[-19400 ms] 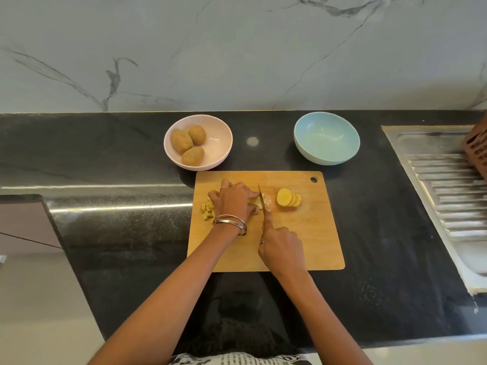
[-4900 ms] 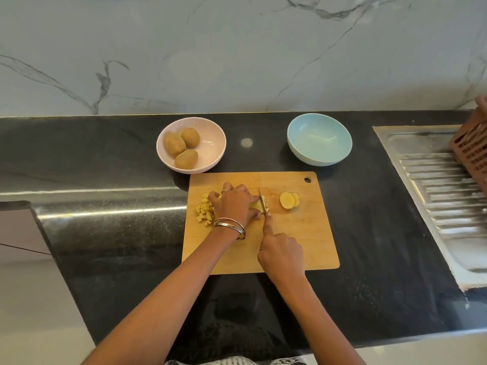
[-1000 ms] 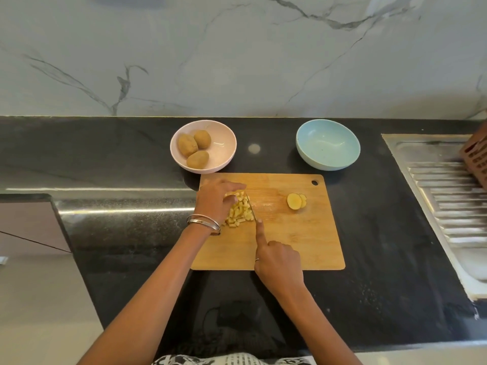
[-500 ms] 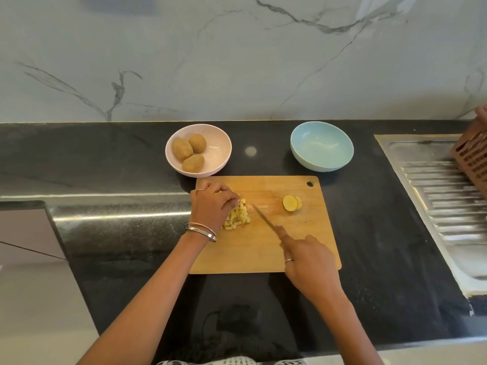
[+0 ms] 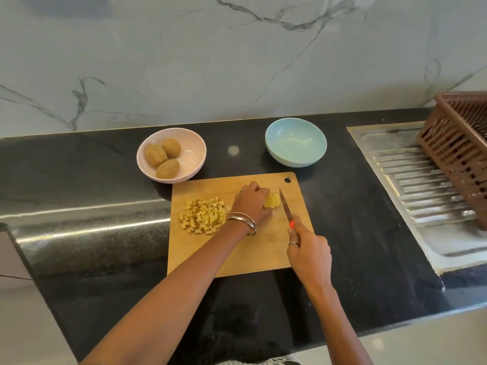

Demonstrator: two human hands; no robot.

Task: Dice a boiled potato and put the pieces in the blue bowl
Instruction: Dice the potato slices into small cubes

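Counter: black counter [image 5: 79, 180], wooden cutting board [image 5: 237, 254].
Left hand [image 5: 251, 204]: fingers curled over potato slices [image 5: 272, 200].
Right hand [image 5: 309, 255]: grips knife [image 5: 285, 205].
Dice: potato cubes [image 5: 203, 216] piled left.

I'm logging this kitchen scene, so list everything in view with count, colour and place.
blue bowl: 1, pale blue, behind the board, nothing in it
pink bowl: 1, pink, back left
whole potatoes: 3, brown, in pink bowl
cutting board: 1, wooden, centre
diced pieces: a pile, yellow, board's left
potato slices: a few, yellow, under left fingertips
knife: 1, right of slices
basket: 1, brown, on the steel drainboard
left hand: steadies slices
right hand: grips knife
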